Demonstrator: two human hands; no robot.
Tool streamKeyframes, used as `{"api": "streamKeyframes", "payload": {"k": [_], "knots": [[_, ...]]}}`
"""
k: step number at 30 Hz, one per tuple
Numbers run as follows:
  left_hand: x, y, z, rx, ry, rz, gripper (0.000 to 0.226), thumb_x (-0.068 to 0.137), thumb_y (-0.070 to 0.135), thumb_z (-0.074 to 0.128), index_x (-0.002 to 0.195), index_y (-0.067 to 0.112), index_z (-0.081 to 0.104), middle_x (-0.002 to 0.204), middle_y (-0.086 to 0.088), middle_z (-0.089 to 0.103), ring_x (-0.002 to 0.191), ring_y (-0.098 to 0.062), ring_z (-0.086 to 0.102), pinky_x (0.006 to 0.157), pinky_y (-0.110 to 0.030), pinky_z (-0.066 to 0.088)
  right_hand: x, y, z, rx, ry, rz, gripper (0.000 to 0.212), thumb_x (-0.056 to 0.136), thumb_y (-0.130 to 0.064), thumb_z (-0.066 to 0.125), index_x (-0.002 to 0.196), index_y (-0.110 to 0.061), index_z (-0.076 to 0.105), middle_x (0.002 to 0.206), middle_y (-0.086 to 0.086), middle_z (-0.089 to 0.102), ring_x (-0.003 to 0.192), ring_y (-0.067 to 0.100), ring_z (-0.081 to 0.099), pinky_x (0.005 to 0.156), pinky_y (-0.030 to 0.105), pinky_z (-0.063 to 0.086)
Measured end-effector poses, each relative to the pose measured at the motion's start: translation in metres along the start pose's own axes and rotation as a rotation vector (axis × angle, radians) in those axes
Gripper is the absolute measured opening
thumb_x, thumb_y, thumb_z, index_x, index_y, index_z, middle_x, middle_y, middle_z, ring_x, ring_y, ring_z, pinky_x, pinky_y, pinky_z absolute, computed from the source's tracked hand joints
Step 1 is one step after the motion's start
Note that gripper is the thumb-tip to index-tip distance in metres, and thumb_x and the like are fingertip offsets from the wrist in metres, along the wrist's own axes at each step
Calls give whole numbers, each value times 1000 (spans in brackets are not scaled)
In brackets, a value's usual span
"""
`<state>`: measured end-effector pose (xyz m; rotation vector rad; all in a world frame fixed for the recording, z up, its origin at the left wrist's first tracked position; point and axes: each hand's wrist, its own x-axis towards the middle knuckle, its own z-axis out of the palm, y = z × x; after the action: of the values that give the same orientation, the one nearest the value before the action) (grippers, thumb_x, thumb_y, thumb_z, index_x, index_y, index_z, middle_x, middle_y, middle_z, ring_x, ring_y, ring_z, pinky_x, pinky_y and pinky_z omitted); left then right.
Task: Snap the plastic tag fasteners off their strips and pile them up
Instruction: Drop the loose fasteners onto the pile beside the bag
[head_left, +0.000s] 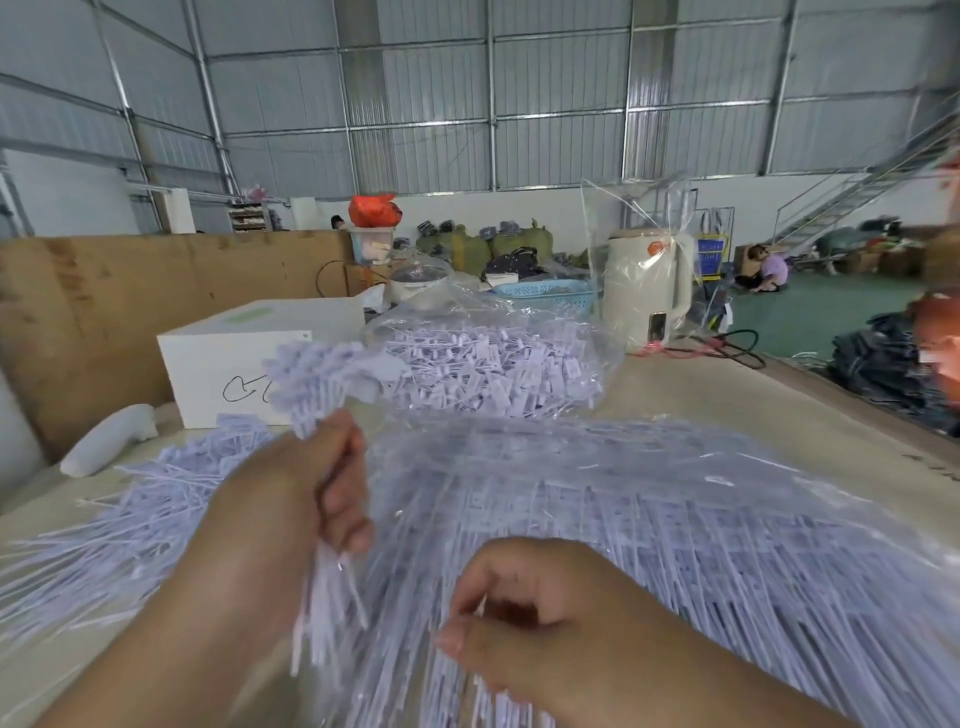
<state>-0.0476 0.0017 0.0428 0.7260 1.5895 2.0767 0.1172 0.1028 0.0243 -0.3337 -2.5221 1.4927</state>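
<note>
My left hand (306, 493) grips a thick bundle of white plastic tag fasteners (324, 384), held upright above the table, heads fanned out on top and thin tails hanging below my fist. My right hand (524, 618) is low and near, fingers curled, thumb and fingertips pinching thin strands at the edge of a big heap of fastener strips (649, 545) that covers the table's middle and right. A loose pile of snapped-off fasteners (130, 519) spreads on the left. Further back lies a clear plastic bag (493, 358) full of more fasteners.
A white box (228, 374) stands behind the left pile, with a white handheld tool (104, 441) beside it. A cream kettle (647, 286) in clear wrap and a blue basket (550, 293) sit at the table's far end. A plywood board (130, 296) walls the left.
</note>
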Motion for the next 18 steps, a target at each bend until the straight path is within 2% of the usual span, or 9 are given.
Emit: {"api": "streamKeyframes", "payload": {"k": [1,3,5,7,9,11,13,16,18], "knots": [[8,-2,-11,183,93,38,35,94,30,56,64,15,48,44,0,33,34,-15,29,40,-26,34,-3,4,-5,-65,30,-25,22,80,-51,69,85,-30,64,61,-15,60,54,-2,51,60,20,41],[22,-5,-29,662,252,136,32,98,34,52,74,15,40,53,-2,45,43,-19,39,51,-31,31,-2,7,-10,-271,121,-57,24,83,-52,64,92,-30,61,64,-17,60,54,-2,51,58,19,38],[31,-13,-43,1082,306,130,26,96,37,49,89,17,36,72,-4,56,63,-23,52,57,-34,34,3,11,-8,-365,195,-86,23,87,-51,60,95,-30,58,68,-14,60,58,-1,52,60,19,41],[33,-18,-49,1322,281,63,23,94,36,46,95,14,39,81,-4,54,73,-24,53,64,-36,40,1,9,-17,-483,270,-71,17,90,-49,54,93,-33,53,76,-14,60,67,0,54,66,19,45],[33,-24,-49,1503,267,27,27,93,38,44,103,13,48,90,-4,48,83,-26,49,75,-40,46,-1,10,-22,-580,312,-85,14,94,-45,48,91,-32,51,85,-14,60,80,1,55,74,23,48],[32,-28,-46,1619,267,6,36,94,43,43,115,14,49,107,-6,46,100,-30,46,87,-42,44,1,13,-25,-672,355,-146,19,98,-40,41,92,-26,53,90,-9,59,87,5,52,79,27,46],[30,-31,-42,1651,260,-3,38,95,47,40,119,18,47,119,-5,46,112,-30,44,91,-43,41,3,18,-27,-757,391,-180,25,100,-34,36,93,-22,56,91,-6,58,88,8,49,80,28,44],[30,-33,-40,1692,220,7,39,95,47,37,123,22,48,127,-2,43,117,-28,43,94,-44,39,6,26,-27,-798,438,-170,21,97,-27,39,94,-18,59,92,-1,60,90,19,55,83,34,45],[28,-33,-38,1667,213,43,43,94,47,42,129,23,49,138,-2,40,124,-30,40,99,-46,36,9,31,-30,-887,393,-120,23,99,-26,39,106,-17,60,110,0,59,109,19,51,99,36,41]]}}
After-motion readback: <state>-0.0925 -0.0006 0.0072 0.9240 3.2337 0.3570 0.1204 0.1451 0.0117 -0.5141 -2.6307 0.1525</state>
